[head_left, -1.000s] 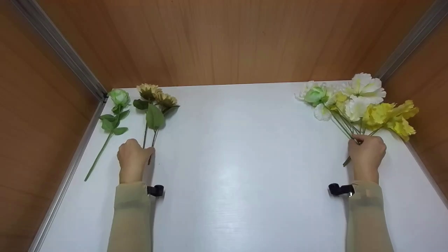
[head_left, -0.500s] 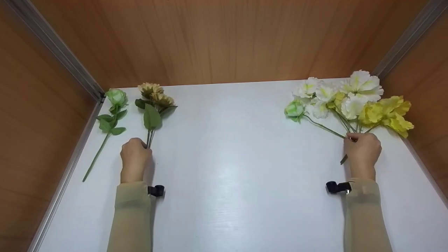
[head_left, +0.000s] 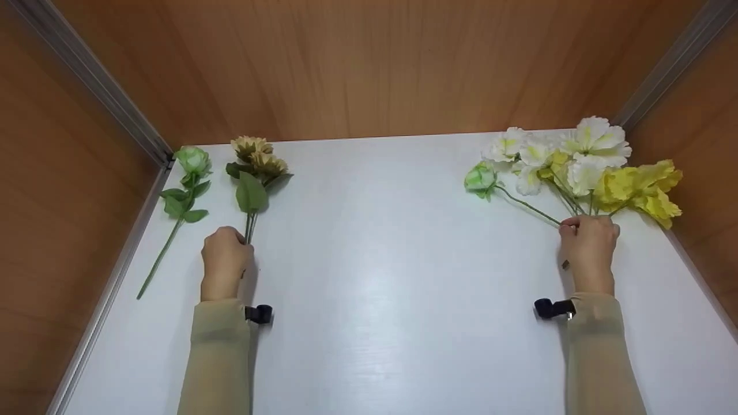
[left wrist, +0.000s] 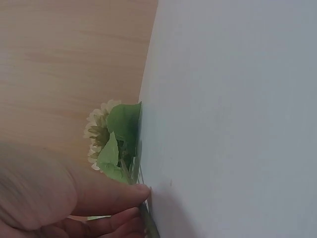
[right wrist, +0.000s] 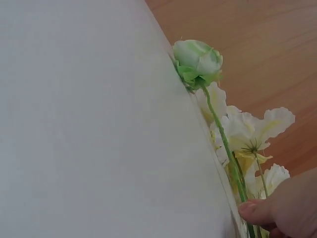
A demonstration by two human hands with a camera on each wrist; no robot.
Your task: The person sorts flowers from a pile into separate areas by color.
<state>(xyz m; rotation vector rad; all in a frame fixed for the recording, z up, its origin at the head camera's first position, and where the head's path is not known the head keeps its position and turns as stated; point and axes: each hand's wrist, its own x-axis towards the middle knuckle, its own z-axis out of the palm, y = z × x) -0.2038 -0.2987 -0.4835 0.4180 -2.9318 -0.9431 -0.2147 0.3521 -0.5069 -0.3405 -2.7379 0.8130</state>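
My left hand [head_left: 223, 259] grips the thin stems of the beige, daisy-like flowers [head_left: 268, 164] at the left of the white table. In the left wrist view, the thumb presses on a stem [left wrist: 148, 218] below the green leaves [left wrist: 125, 124]. On the right, my right hand [head_left: 591, 248] pinches the stem of a pale green rose [head_left: 479, 178], whose head points out to the left. White ruffled flowers [head_left: 594, 138] and yellow flowers [head_left: 640, 187] fan out beyond that hand, and their lower stems are hidden under it. The right wrist view shows the thumb on the green stem [right wrist: 220, 129].
Another green rose [head_left: 193, 161] with leaves lies at the far left, beside the side wall. Wooden panels [head_left: 369, 69] stand behind the table and on both sides. The white tabletop [head_left: 369, 259] stretches between the two hands.
The pale green rose has swung left, away from the white flowers, as my right hand shifted slightly left. My left hand has moved a little right and closed round the beige flowers' stems.
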